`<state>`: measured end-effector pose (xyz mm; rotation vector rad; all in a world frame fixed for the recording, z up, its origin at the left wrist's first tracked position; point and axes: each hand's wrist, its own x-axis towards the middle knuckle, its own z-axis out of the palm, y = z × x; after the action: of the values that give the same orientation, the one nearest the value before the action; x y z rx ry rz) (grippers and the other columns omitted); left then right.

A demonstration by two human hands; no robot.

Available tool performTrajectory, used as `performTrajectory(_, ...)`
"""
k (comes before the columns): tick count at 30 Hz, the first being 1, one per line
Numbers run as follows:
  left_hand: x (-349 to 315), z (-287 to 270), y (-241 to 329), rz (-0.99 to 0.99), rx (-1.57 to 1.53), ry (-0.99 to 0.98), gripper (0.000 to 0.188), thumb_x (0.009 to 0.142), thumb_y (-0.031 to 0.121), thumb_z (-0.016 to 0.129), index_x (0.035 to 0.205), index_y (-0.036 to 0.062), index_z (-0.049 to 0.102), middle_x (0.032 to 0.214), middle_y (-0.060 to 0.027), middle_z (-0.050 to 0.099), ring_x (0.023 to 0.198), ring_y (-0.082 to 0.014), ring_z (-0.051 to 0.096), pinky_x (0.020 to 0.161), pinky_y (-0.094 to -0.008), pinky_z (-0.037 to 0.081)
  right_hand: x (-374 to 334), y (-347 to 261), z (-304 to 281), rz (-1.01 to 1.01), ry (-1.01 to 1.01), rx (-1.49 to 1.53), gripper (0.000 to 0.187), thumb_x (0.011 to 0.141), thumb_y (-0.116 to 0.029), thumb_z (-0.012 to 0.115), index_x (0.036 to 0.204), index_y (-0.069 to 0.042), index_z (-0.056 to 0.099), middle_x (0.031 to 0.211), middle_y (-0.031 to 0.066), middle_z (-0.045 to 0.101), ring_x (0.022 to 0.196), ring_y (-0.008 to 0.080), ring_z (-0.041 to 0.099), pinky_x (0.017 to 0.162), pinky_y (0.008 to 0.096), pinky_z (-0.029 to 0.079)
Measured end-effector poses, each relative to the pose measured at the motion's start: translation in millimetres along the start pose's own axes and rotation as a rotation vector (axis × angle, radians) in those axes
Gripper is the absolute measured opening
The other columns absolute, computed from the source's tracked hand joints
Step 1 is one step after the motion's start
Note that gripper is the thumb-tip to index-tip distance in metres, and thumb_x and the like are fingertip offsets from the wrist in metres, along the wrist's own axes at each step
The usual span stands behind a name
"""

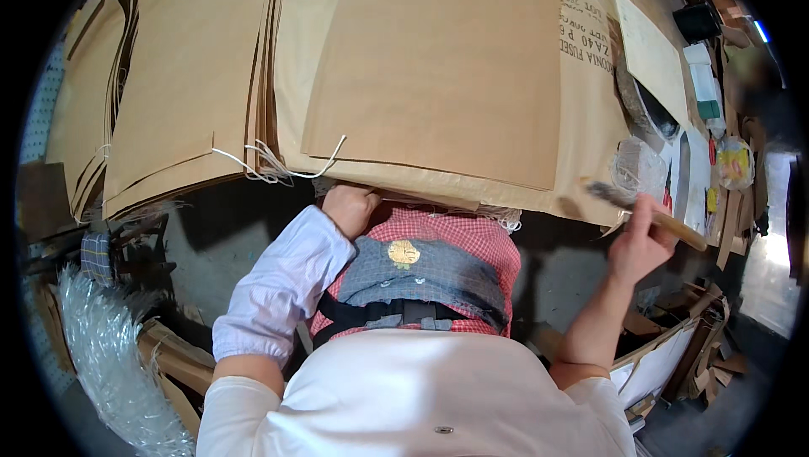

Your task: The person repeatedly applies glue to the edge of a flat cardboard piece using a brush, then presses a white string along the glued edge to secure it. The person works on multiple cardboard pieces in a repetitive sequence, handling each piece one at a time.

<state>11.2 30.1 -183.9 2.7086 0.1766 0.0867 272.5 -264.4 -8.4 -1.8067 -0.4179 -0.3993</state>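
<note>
My right hand (642,245) is wrapped round the wooden handle of a brush (681,231). The dark bristles point left, just over the right front corner of the work surface. My left hand (350,208), below a pale sleeve cover, is curled at the front edge; its fingertips are hidden, so what it grips cannot be made out. In front of me a flat brown paper sheet (438,61) lies on a larger printed paper sack (581,103). White strings (278,162) stick out at the sheet's left front corner.
Stacked brown paper sacks (185,69) lie to the left. At the right are a dark basin (645,103) partly under a pale board (649,53), a clear plastic bag (638,166) and a yellow-labelled roll (735,164). A bundle of clear plastic strips (109,356) stands at lower left.
</note>
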Motion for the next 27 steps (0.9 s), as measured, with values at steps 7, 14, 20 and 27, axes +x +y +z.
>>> performTrajectory(7,-33,-80,40,-0.170,-0.258,0.238,0.013,0.069,-0.001,0.063,0.081,0.0021,0.060,0.075,-0.0143,0.058,0.074,-0.0329,0.059,0.059,-0.0398,0.047,-60,-62,128,0.065,-0.404,0.259,0.004,0.080,0.000,0.067,0.083,0.002,0.064,0.073,0.0023,0.062,0.066,0.0082,0.054,0.064,0.0229,0.045)
performTrajectory(14,-51,-113,27,-0.415,0.100,-0.335,0.007,0.073,0.006,0.055,0.077,0.0046,0.061,0.082,-0.0148,0.062,0.076,-0.0324,0.062,0.063,-0.0409,0.050,-66,-86,164,0.310,-0.608,0.347,0.009,0.085,-0.007,0.067,0.083,0.001,0.065,0.069,0.0011,0.061,0.060,0.0069,0.054,0.055,0.0217,0.044)
performTrajectory(20,-45,-129,56,-0.273,0.066,-0.017,0.008,0.068,0.006,0.057,0.074,0.0014,0.060,0.102,-0.0159,0.063,0.073,-0.0275,0.060,0.061,-0.0371,0.049,-76,-85,178,0.175,-0.559,0.280,0.010,0.085,-0.008,0.066,0.083,0.001,0.066,0.070,0.0019,0.063,0.062,0.0074,0.056,0.058,0.0232,0.047)
performTrajectory(27,12,-110,51,-0.290,0.302,0.070,0.010,0.070,0.006,0.057,0.076,-0.0021,0.059,0.125,-0.0220,0.053,0.077,-0.0240,0.059,0.062,-0.0351,0.050,-82,-87,213,0.164,-0.739,0.080,0.017,0.081,-0.010,0.066,0.070,0.002,0.063,0.060,0.0044,0.062,0.056,0.0094,0.058,0.053,0.0260,0.046)
